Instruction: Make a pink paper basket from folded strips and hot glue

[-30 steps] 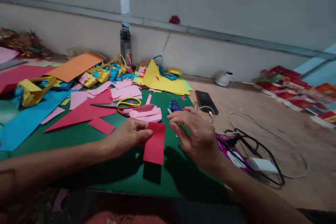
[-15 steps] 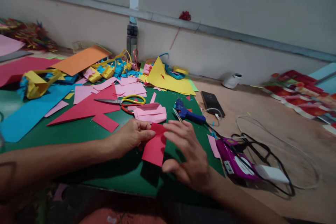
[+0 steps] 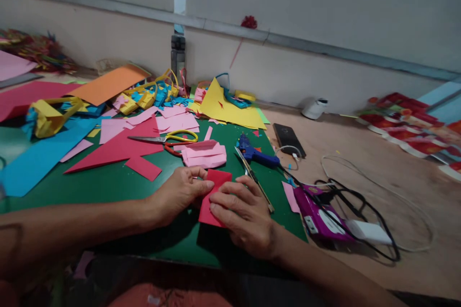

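Note:
A small red paper rectangle is held just above the green tabletop, tilted a little. My left hand pinches its left edge between thumb and fingers. Across the paper's right part lie the fingers of my right hand, bent and pressed against its face; the right thumb is hidden. Beyond the paper sits a folded pink paper piece. Scissors with yellow and red handles rest to its left. A cutter-like blade tool and a blue glue gun lie just past my right hand.
Red paper, a blue strip and pink scraps cover the left side. Yellow paper and small paper baskets stand farther back. On the right are a phone, a purple power strip and looped cables.
My right hand has moved left onto the red paper, its fingers now resting on it instead of spread beside it. The left hand keeps its pinch. The view has shifted slightly.

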{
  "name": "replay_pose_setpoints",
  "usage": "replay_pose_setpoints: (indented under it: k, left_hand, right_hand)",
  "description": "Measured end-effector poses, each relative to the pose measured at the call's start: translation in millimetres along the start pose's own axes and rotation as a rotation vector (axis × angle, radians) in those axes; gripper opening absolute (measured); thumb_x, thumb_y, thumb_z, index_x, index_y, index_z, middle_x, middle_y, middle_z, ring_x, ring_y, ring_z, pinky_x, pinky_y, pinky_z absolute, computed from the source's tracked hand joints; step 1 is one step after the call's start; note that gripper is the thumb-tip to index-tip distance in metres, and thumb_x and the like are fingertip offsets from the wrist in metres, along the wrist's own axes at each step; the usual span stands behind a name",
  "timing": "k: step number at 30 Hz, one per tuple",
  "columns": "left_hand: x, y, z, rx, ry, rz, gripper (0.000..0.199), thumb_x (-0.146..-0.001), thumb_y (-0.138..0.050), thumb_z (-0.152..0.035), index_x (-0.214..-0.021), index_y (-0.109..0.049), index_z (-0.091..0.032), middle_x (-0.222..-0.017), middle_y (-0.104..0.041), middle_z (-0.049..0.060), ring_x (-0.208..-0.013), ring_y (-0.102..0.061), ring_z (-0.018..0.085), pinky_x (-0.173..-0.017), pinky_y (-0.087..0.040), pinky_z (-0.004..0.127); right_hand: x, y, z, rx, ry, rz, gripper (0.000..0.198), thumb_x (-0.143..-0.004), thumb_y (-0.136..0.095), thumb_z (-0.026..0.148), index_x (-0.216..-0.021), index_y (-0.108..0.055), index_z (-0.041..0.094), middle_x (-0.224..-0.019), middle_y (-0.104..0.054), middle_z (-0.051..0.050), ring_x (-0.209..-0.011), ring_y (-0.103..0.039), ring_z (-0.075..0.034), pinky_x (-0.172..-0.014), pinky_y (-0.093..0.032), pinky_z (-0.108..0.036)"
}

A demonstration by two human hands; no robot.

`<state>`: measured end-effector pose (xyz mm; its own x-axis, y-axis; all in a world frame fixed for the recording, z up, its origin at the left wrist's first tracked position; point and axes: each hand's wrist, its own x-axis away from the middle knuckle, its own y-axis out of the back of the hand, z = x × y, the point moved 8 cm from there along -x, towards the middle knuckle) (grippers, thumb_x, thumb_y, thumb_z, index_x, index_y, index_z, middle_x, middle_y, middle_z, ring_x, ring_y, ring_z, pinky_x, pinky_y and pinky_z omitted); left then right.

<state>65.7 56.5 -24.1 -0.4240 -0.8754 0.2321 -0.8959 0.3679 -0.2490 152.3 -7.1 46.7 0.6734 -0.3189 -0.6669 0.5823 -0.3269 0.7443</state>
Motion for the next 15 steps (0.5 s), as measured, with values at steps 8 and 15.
replay_pose_setpoints:
  k: [8, 15]
  left_hand:
    - [-1, 0, -4, -0.129, -0.052, -0.018, 0.030, -0.068, -0.066, -0.034, -0.059, -0.044, -0.016, -0.051, -0.037, -0.007, -0.046, -0.030, 0.005, -0.044, -0.024, 0.017]
    - [9, -18, -11, -0.234, -0.136, 0.165, 0.018, -0.079, -0.054, -0.027, -0.079, -0.065, -0.012, -0.071, -0.063, 0.003, -0.063, -0.054, 0.012, -0.059, -0.042, 0.021]
  right_hand:
    - [-6, 6, -12, -0.104, -0.214, -0.083, 0.010, -0.083, -0.058, 0.018, -0.073, -0.060, 0.020, -0.068, -0.064, 0.003, -0.072, -0.057, -0.012, -0.088, -0.036, -0.038]
    - [0, 13, -36, -0.198, -0.512, -0.173, 0.015, -0.080, -0.060, 0.019, -0.065, -0.061, 0.020, -0.102, -0.060, -0.009, -0.104, -0.055, -0.022, -0.087, -0.043, -0.042]
